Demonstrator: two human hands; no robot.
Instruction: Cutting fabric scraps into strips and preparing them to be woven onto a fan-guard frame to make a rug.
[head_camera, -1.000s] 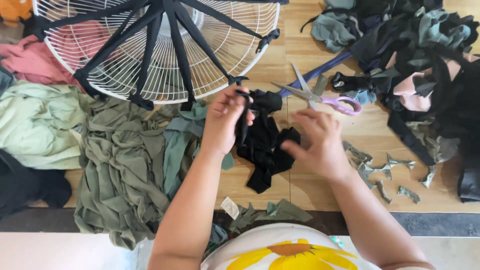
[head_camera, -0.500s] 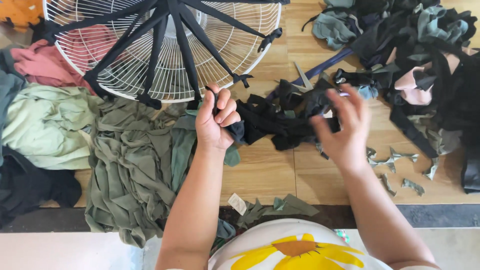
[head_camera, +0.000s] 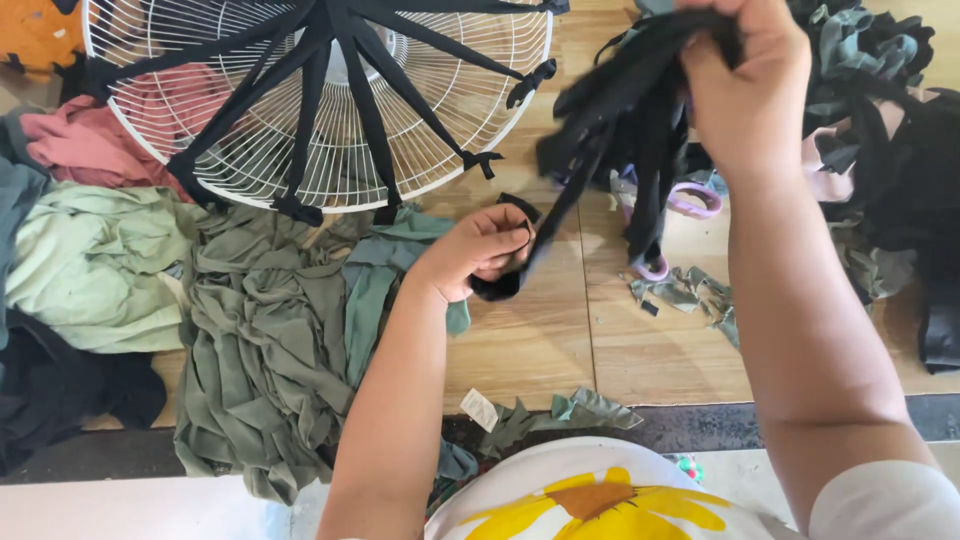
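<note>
Black cloth strip stretched between both hands.

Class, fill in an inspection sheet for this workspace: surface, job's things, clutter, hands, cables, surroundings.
Surface: wooden floor, partly bare.
Job's things: black fabric strip stretched between both hands; white fan guard with black strips tied across.
Clutter: olive cloth pile, pink cloth, small scraps, purple-handled scissors.
Hands: left hand grips the strip's lower end; right hand holds it raised.
Cables: nothing seen.
Surroundings: dark fabric heap at right.
</note>
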